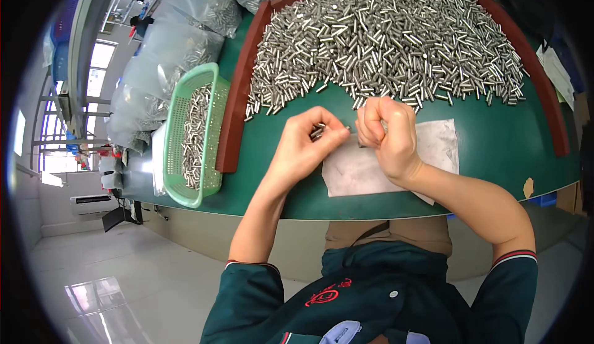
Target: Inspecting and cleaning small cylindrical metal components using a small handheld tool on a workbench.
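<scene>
A broad heap of short, shiny metal pins (pixel 383 37) covers the far part of the green table (pixel 260 186). In front of it my two hands meet closely over a stained white paper sheet (pixel 352 180). My left hand (pixel 307 143) is curled around several metal pins (pixel 318 131), its thumb and forefinger pinched toward the right hand. My right hand (pixel 394 134) is closed, fingers bent down. A small dark bit shows under its fingertips, too hidden to tell what it is.
A dark red wooden rail (pixel 237 108) frames the heap on the left, far and right sides. To its left a green plastic basket (pixel 218 118) holds more pins. Clear plastic bags of pins (pixel 179 43) stand beyond the basket. Some paper (pixel 555 74) lies outside the right rail.
</scene>
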Available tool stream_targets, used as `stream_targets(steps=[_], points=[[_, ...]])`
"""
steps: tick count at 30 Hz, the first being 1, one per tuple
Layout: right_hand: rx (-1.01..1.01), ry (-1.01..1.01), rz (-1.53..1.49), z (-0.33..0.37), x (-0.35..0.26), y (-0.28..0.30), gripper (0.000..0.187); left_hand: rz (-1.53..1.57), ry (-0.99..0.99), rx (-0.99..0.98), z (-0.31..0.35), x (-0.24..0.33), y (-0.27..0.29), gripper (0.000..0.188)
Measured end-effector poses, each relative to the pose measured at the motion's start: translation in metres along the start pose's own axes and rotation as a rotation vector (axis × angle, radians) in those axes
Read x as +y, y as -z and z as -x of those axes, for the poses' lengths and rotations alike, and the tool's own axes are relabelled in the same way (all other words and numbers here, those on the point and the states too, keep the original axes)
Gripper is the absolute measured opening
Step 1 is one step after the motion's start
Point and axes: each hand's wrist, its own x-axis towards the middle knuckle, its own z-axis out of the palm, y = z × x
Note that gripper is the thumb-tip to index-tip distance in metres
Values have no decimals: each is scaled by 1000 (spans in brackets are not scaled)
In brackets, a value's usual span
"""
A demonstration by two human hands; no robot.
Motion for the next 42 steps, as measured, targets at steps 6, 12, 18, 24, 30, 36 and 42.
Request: stream_targets(steps=[6,12,18,24,30,36,42], points=[[-22,-38,-70,0,-3,-1,33,1010,96,-316,-42,-16,23,16],[-18,-65,-148,-3,-2,-2,33,1114,220,-181,-50,-22,21,21],[-27,-73,-157,-5,-2,0,36,1134,232,-179,-47,-25,23,23],[-14,-89,-163,-5,-2,2,35,925,127,24,-48,-22,22,33],[-20,-84,-148,-5,-2,1,35,-392,-256,458,-56,-24,12,19],[-20,-88,-151,-4,-4,-2,34,-756,-358,475,-55,-26,3,16],[-19,-91,-149,-5,-4,1,33,866,56,-77,-47,-26,22,8]])
